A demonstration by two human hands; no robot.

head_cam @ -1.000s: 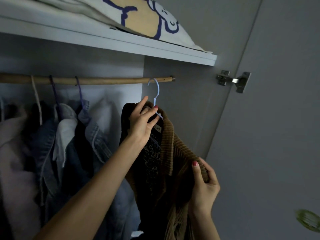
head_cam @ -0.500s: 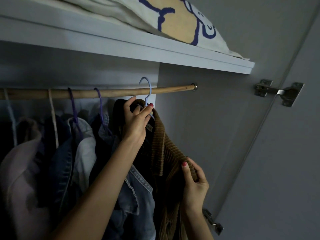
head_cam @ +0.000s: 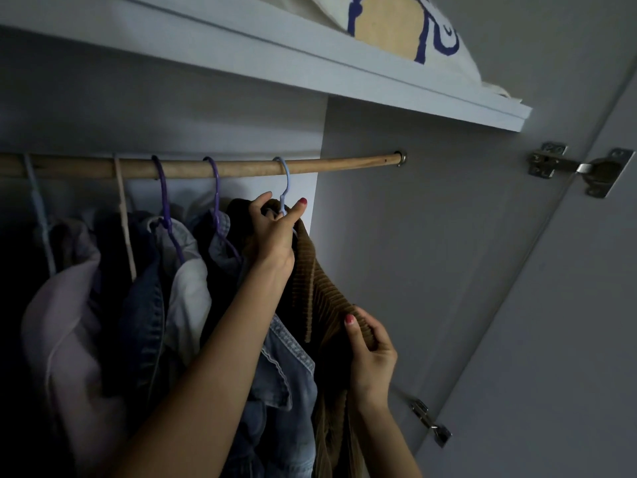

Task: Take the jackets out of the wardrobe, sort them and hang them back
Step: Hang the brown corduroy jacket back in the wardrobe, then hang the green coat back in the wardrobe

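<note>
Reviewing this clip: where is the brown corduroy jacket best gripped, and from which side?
Grip the light blue hanger at its neck, just below the hook on the wooden rod, where the left hand pinches it. Come from the front. The right hand holds the brown corduroy jacket at its front edge.

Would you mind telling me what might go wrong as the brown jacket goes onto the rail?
1. The brown corduroy jacket could slide off its light blue hanger if the right hand tugs the shoulder.
2. The left hand grips at the hook's base; releasing carelessly may unseat it from the wooden rail.
</note>
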